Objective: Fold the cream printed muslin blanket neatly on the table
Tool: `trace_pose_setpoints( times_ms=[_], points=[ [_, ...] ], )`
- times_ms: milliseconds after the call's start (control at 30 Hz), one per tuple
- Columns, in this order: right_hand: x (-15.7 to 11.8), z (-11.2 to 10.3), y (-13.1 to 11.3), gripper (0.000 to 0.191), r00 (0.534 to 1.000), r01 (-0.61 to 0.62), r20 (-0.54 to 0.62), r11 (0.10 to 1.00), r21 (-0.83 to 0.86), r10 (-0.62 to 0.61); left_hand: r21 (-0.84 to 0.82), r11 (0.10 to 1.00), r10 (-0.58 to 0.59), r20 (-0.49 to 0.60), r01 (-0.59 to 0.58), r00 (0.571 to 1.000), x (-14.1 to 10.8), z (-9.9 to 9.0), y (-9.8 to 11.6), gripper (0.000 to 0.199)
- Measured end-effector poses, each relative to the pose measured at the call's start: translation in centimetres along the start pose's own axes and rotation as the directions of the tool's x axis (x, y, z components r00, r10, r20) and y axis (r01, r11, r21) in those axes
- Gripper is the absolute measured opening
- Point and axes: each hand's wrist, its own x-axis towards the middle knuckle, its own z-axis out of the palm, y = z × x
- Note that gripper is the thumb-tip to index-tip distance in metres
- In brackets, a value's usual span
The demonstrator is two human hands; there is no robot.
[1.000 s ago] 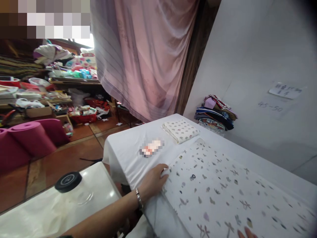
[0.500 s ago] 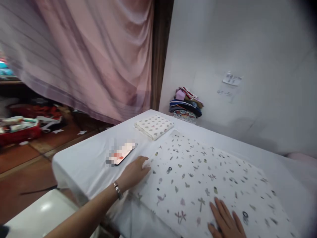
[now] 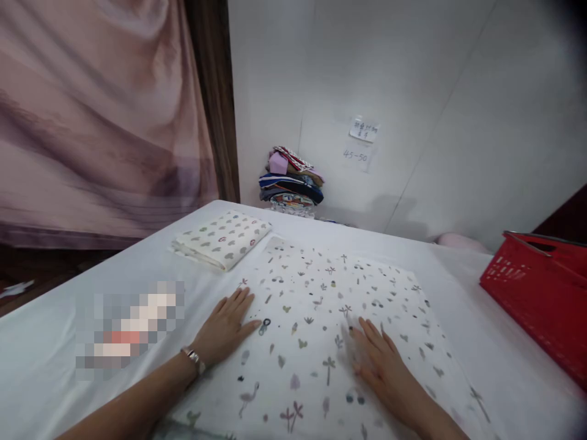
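Observation:
A white cloth (image 3: 316,342) printed with palm trees, flamingos and sunglasses lies spread on the white-covered table. My left hand (image 3: 224,327), a metal band on its wrist, rests flat on the cloth's left edge with fingers stretched out. On the right part of the cloth lies my right hand (image 3: 378,360), slightly blurred, palm down and fingers extended. Neither hand grips anything. Beyond my left hand sits a folded cream cloth (image 3: 224,238) with a grey heart-like pattern. To the left of that hand is a pixelated flat object (image 3: 131,333).
A red plastic basket (image 3: 541,299) stands at the table's right side. Folded textiles (image 3: 291,180) are stacked behind the table against the wall, under paper notes (image 3: 364,129). A pink curtain (image 3: 101,122) hangs at the left.
The view has turned right, bringing the red basket into sight. My left hand has flattened onto the cloth's left edge. My right hand has moved farther up the cloth.

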Motion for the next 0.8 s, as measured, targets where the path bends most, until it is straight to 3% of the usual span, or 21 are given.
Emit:
trace_pose_setpoints(
  times_ms=[133,267,400,500,667,800],
  points=[
    [3.9,-1.7,-0.3,0.065,0.999,-0.003,-0.039,0.998,-0.06,0.001,0.004,1.0,-0.01,-0.003,0.01,1.0,0.0,0.2,-0.7,0.066],
    [9.4,-2.7,0.0,0.069,0.997,0.005,-0.071,0.992,-0.123,-0.014,-0.052,0.996,-0.062,0.076,0.066,0.995,1.7,-1.4,-0.3,0.058],
    [15.4,-3.6,0.5,0.071,0.994,-0.063,-0.092,0.989,-0.137,0.05,-0.051,0.996,-0.074,0.084,0.078,0.994,5.3,-3.1,2.1,0.064],
    [19.0,-3.9,1.0,0.068,0.987,-0.116,-0.126,0.982,-0.146,0.098,-0.017,0.999,-0.033,0.074,0.035,0.997,9.1,-2.8,3.3,0.068],
    [22.0,-2.8,2.8,0.072,0.979,-0.171,-0.137,0.975,-0.144,0.152,0.012,0.997,-0.078,0.071,0.077,0.994,14.5,-0.7,1.5,0.073],
    [22.4,-1.7,4.0,0.072,0.975,-0.172,-0.165,0.974,-0.149,0.147,-0.008,0.992,-0.125,0.07,0.125,0.99,15.4,0.4,-0.3,0.078]
  ],
)
